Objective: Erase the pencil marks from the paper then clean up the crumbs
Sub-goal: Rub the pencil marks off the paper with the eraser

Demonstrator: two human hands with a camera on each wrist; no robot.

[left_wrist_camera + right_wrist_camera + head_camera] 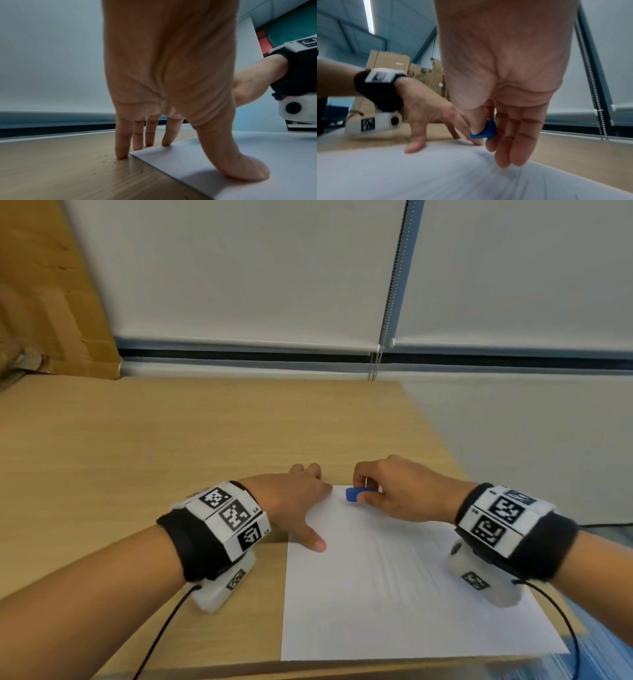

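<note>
A white sheet of paper (394, 587) lies at the near right of the wooden table (154, 446). My left hand (301, 501) presses its far left corner with straight fingers (150, 135) and the thumb (240, 162) flat on the sheet (257, 148). My right hand (394, 491) pinches a blue eraser (354, 494) between thumb and fingers just above the paper's far edge; the eraser (485, 129) hangs over the sheet (419, 175). Small dark crumbs (106, 162) lie on the wood beside the little finger. No pencil marks show clearly.
Cardboard boxes (51, 302) stand at the table's far left. White roller blinds (239, 268) with a bead chain (387, 302) hang behind the table. The table's right edge (445, 440) runs close past the paper. Black cables (161, 631) trail from both wrist cameras.
</note>
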